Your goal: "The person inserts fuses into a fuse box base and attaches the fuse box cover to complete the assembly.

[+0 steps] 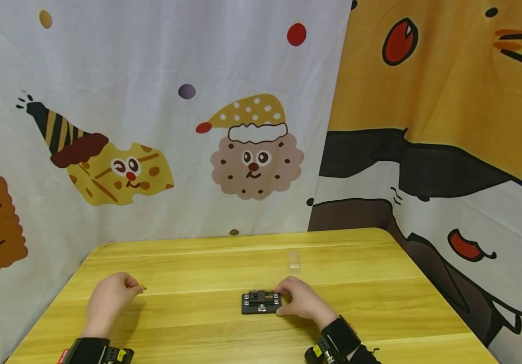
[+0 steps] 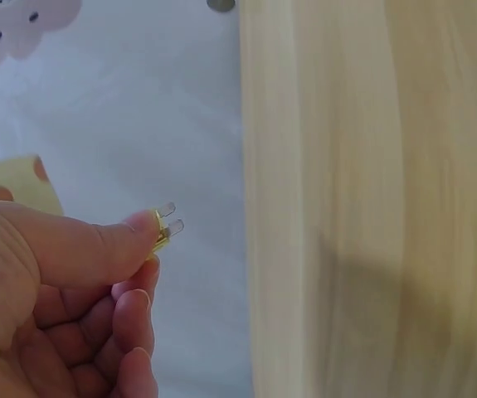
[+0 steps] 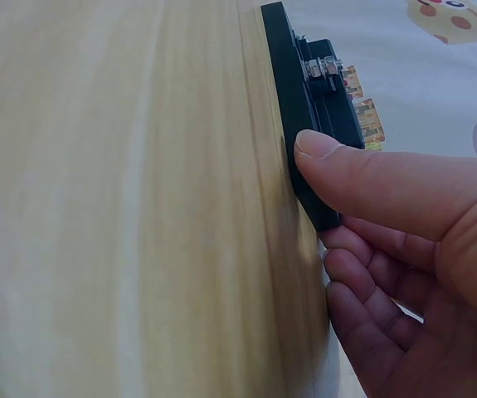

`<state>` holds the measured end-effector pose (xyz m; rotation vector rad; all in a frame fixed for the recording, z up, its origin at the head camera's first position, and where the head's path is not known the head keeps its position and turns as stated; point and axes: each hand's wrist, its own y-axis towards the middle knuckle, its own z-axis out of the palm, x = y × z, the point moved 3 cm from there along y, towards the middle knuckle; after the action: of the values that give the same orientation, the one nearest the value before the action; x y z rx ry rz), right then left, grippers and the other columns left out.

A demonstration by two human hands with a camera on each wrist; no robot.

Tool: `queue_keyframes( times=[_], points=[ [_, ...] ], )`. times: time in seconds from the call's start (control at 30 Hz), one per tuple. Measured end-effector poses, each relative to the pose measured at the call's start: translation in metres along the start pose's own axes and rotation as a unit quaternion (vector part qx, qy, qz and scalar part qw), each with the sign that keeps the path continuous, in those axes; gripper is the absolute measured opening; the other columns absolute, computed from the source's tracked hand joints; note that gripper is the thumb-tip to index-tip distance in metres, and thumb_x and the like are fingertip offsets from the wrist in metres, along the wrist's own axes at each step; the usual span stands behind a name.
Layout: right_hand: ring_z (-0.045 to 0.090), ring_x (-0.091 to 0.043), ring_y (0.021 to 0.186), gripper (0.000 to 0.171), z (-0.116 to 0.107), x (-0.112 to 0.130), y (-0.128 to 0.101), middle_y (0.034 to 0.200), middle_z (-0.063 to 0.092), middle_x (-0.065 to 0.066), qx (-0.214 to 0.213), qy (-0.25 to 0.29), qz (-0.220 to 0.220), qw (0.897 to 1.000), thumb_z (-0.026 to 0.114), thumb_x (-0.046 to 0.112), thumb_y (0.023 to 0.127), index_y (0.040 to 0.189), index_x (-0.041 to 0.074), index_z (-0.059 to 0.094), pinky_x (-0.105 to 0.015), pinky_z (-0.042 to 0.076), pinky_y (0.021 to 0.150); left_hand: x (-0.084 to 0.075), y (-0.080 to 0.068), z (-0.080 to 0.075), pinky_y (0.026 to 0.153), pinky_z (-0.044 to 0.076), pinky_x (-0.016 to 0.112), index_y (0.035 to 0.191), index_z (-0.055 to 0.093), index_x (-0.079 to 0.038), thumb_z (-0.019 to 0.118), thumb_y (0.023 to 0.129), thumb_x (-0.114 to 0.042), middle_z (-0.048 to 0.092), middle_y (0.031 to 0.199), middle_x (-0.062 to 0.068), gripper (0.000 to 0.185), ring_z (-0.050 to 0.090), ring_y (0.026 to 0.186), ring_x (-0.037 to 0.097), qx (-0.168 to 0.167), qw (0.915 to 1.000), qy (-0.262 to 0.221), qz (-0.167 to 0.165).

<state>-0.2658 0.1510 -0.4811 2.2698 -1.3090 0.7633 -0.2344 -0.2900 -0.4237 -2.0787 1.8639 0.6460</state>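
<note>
Head view: one table (image 1: 188, 273), wood-grained, across the lower frame. Right hand (image 1: 303, 299), lower right of centre: my thumb and fingers grip the near end of one black block (image 1: 261, 302). Left hand (image 1: 111, 301), lower left: my thumb and fingertips pinch one yellow piece (image 2: 163, 240), well apart from the block.

Black block: on the table, lower centre. Done, by my judgement: at least two amber pieces (image 3: 372, 122) seated in its top. Left, I judge: the yellow piece, not yet in; whether a slot waits for it I cannot tell. Finish dark, oblong, with bright metal screws.

Clear plastic item, one (image 1: 294, 260): above the block in the frame; contents, if any, unreadable.

Amber pieces: translucent, upright, close together.

Yellow piece: tiny, body mostly hidden by my thumb, two pale prongs pointing outward.
</note>
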Motion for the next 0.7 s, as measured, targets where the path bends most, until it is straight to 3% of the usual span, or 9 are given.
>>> queue_keyframes(
  times=[0.2,0.7],
  points=[
    [0.059,-0.023,0.097,0.041,0.0,-0.001,0.0,0.104,0.059,0.001,0.001,0.003,0.001,1.0,0.088,0.019,0.074,0.109,0.008,0.068,-0.044,0.048,0.089,-0.023,-0.004,0.007,0.06,0.043,0.037,0.081,0.065,-0.005,0.077,0.083,-0.013,0.062,0.072,0.0,0.014,0.053,0.062,0.017,-0.032,0.9984,-0.004,0.046],
    [0.059,-0.026,0.097,0.041,-0.001,0.001,-0.002,0.104,0.059,0.0,0.006,0.006,-0.002,1.0,0.088,0.017,0.074,0.108,0.007,0.068,-0.045,0.048,0.089,-0.069,-0.013,0.033,0.059,0.041,0.034,0.078,0.064,-0.01,0.079,0.081,-0.01,0.058,0.069,-0.003,0.015,0.049,0.06,0.013,-0.055,0.9916,-0.03,0.114]
  ],
)
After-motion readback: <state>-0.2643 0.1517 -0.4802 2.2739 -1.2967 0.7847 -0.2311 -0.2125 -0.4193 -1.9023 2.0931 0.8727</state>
